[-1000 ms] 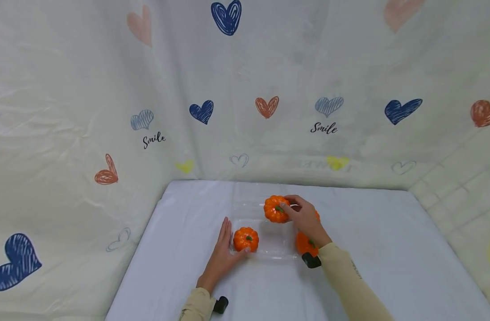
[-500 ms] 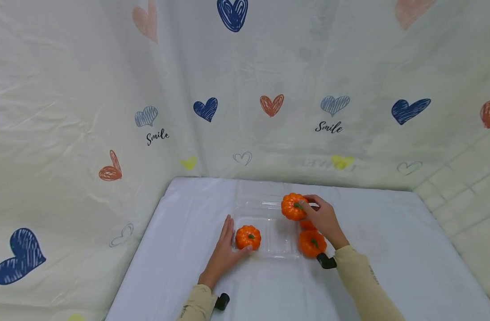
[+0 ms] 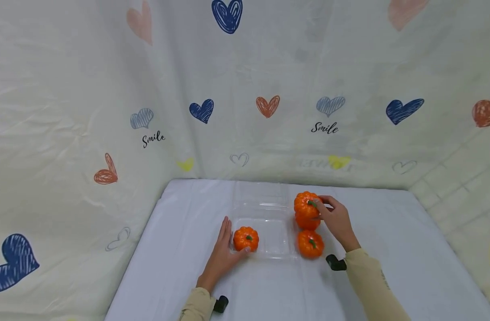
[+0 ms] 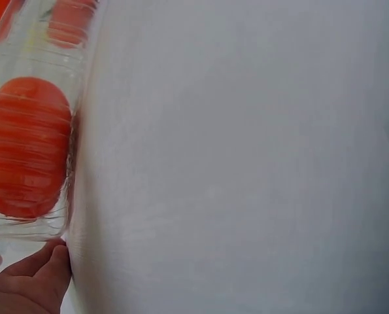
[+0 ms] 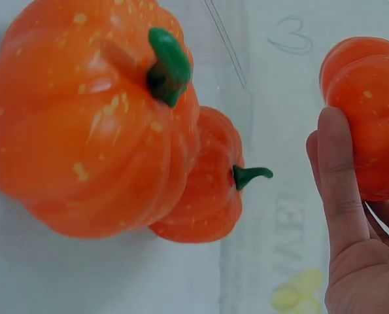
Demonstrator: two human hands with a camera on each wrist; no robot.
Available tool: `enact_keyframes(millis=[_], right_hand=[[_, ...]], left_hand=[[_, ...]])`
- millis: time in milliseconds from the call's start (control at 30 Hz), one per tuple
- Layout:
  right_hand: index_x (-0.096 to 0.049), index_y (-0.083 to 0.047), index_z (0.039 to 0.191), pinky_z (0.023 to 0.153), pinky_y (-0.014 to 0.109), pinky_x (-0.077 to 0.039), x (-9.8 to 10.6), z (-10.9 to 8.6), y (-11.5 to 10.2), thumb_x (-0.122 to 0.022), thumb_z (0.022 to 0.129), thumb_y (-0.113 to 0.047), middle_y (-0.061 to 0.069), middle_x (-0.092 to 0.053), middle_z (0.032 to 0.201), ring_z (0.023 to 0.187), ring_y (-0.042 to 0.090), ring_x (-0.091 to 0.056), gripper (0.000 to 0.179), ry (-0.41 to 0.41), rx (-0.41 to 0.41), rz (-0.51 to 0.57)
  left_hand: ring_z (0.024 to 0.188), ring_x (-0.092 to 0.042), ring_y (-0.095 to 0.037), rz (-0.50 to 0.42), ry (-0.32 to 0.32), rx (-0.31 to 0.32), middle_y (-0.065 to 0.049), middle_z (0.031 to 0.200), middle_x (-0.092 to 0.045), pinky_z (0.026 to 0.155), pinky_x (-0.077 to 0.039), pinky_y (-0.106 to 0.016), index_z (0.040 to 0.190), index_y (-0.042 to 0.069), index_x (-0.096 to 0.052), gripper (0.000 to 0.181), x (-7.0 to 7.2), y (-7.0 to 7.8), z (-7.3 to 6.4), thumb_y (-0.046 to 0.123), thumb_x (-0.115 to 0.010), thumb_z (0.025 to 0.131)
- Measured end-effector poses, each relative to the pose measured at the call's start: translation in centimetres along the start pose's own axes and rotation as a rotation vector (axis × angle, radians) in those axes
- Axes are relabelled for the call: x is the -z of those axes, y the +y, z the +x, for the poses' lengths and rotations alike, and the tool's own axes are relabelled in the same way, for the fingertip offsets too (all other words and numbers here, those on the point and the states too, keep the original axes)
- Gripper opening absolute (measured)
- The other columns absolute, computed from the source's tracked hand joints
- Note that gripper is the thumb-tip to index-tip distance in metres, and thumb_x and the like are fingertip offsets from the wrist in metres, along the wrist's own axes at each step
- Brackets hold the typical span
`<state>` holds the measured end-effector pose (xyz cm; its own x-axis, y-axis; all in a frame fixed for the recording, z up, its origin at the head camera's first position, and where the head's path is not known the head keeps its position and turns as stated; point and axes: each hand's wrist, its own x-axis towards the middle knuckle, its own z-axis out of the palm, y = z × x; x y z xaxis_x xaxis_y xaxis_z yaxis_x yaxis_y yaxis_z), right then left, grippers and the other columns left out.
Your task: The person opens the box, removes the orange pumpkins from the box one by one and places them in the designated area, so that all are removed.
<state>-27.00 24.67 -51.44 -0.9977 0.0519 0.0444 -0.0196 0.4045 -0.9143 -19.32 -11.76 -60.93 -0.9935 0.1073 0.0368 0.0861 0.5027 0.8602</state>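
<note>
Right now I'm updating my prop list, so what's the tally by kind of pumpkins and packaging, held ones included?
Orange pumpkins: 4, one of them held by the right hand
Clear plastic container, standing open: 1
Total: 5

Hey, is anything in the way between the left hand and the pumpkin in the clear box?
Yes, the clear box itself: its side wall stands between the left hand and that pumpkin. From above, nothing visible covers the pumpkin; the lid lies open on the far side.
</note>
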Motion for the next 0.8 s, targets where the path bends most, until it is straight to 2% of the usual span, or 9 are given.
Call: enact_keyframes(millis=[167,433,633,800], right_hand=[[-0.057,0.004,0.147,0.083,0.026,-0.063,1.0,-0.2,0.7,-0.057,0.11,-0.048,0.025,-0.058,0.145,0.1,0.018,-0.073,0.064,-0.005,-0.02,0.033],[-0.056,0.005,0.147,0.082,0.025,-0.063,2.3,-0.7,1.9,-0.053,0.111,-0.05,0.027,-0.058,0.144,0.109,0.035,-0.072,0.066,0.044,-0.055,-0.027],[-0.057,0.005,0.147,0.076,0.016,-0.059,3.1,-1.0,2.7,-0.05,0.111,-0.051,0.029,-0.058,0.144,0.108,0.037,-0.07,0.066,0.098,-0.079,-0.062],[-0.057,0.005,0.146,0.075,0.017,-0.059,3.7,-1.2,3.6,-0.05,0.111,-0.05,0.029,-0.059,0.143,0.107,0.038,-0.07,0.066,0.139,-0.075,-0.078]], left_hand=[[0.157,-0.035,-0.032,0.013,-0.005,-0.005,0.006,0.18,-0.001,0.122,-0.035,-0.053,0.173,0.009,-0.016,0.116,0.0,-0.3,0.0,0.065,-0.077,0.09],[0.158,-0.033,-0.031,0.005,-0.003,-0.003,0.007,0.18,-0.002,0.122,-0.034,-0.052,0.173,0.011,-0.016,0.117,-0.1,-0.1,-0.1,0.065,-0.078,0.089],[0.157,-0.035,-0.032,-0.012,0.007,-0.007,0.007,0.18,-0.002,0.121,-0.036,-0.051,0.173,0.01,-0.018,0.117,-0.1,-0.3,-0.2,0.064,-0.079,0.089],[0.156,-0.035,-0.033,-0.025,0.005,-0.014,0.007,0.18,-0.002,0.121,-0.036,-0.051,0.173,0.01,-0.017,0.117,-0.1,-0.3,-0.1,0.064,-0.079,0.089]])
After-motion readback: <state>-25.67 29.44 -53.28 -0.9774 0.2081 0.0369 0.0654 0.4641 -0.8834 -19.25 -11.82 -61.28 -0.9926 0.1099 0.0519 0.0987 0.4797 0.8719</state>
